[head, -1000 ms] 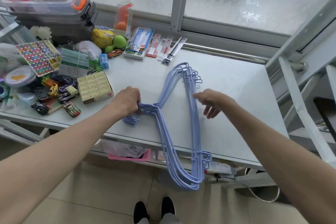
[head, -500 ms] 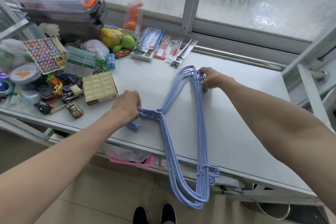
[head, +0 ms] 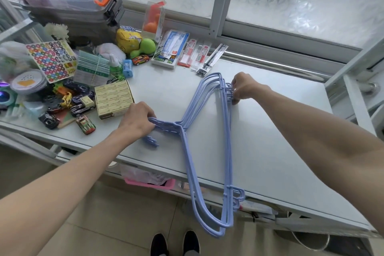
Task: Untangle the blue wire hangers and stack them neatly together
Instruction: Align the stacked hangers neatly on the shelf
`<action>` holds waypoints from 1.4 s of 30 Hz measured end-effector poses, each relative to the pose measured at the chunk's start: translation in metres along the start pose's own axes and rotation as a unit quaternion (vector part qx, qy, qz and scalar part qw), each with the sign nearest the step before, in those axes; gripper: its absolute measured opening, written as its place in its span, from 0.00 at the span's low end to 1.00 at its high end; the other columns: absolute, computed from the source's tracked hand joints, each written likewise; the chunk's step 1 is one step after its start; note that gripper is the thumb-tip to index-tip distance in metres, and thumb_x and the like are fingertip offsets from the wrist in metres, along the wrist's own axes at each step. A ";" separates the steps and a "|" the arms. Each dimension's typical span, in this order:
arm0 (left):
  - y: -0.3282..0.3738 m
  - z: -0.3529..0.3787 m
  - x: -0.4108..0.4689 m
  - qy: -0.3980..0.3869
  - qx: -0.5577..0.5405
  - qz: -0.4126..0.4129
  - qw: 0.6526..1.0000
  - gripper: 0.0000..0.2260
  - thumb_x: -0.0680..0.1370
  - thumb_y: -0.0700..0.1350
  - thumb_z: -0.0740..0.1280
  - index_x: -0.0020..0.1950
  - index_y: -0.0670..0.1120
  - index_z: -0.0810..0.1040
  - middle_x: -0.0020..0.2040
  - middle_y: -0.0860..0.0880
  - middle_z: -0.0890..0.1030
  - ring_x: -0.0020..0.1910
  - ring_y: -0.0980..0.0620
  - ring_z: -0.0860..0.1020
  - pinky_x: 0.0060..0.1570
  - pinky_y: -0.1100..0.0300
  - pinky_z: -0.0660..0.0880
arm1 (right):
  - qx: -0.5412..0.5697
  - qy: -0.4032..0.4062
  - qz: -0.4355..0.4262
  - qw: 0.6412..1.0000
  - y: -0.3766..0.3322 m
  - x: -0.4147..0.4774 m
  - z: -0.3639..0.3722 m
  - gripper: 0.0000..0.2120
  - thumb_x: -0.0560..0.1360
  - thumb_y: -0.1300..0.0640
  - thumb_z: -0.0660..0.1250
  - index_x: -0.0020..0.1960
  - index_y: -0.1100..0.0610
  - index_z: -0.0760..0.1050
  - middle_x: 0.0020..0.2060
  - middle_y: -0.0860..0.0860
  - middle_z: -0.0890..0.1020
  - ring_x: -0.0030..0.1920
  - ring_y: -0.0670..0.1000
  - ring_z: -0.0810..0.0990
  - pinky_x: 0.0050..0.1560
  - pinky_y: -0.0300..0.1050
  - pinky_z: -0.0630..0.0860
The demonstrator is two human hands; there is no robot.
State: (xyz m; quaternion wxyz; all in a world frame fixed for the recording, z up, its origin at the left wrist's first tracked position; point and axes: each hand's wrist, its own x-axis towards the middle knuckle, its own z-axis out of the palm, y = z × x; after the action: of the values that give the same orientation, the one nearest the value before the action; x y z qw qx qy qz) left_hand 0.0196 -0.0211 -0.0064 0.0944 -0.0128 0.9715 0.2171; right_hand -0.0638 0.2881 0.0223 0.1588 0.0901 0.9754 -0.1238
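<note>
The white desk (head: pixel 270 151) is carrying a bunch of blue wire hangers (head: pixel 207 151) lying flat, with one end sticking out past the near edge. The left hand (head: pixel 137 120) is gripping the hooks, its fingers closed around them. The right hand (head: pixel 245 87) is pinching the far corner of the bunch, fingers squeezed on the wires. A tan box (head: pixel 113 98) is sitting just beside the left hand.
</note>
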 end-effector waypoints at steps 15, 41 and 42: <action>0.009 0.008 -0.004 0.011 0.030 -0.025 0.999 0.13 0.72 0.38 0.65 0.48 0.54 0.82 0.52 0.49 0.83 0.57 0.45 0.78 0.48 0.57 0.73 | 0.268 -0.109 0.077 0.954 0.026 0.002 -0.009 0.12 0.67 0.70 0.73 0.50 0.65 0.79 0.42 0.58 0.80 0.43 0.54 0.79 0.50 0.51 0.81; 0.009 0.007 -0.004 -0.021 0.018 -0.006 1.000 0.17 0.70 0.35 0.65 0.51 0.53 0.85 0.48 0.49 0.85 0.52 0.46 0.80 0.45 0.59 0.75 | 0.451 0.048 0.135 0.881 0.020 0.015 0.008 0.06 0.67 0.74 0.67 0.40 0.66 0.74 0.34 0.58 0.74 0.33 0.52 0.77 0.51 0.48 0.82; 0.009 0.006 -0.004 -0.022 0.015 -0.006 1.000 0.17 0.70 0.35 0.65 0.51 0.53 0.85 0.47 0.48 0.85 0.51 0.46 0.80 0.46 0.58 0.76 | 0.449 0.048 0.134 0.882 0.019 0.015 0.008 0.06 0.66 0.74 0.67 0.38 0.66 0.73 0.35 0.58 0.74 0.34 0.52 0.77 0.51 0.47 0.82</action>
State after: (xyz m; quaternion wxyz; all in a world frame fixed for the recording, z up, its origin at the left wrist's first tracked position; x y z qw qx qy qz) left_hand 0.0243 -0.0106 -0.0075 0.1176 -0.0128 0.9722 0.2020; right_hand -0.0711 0.3062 0.0057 0.0695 0.2876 0.8004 -0.5214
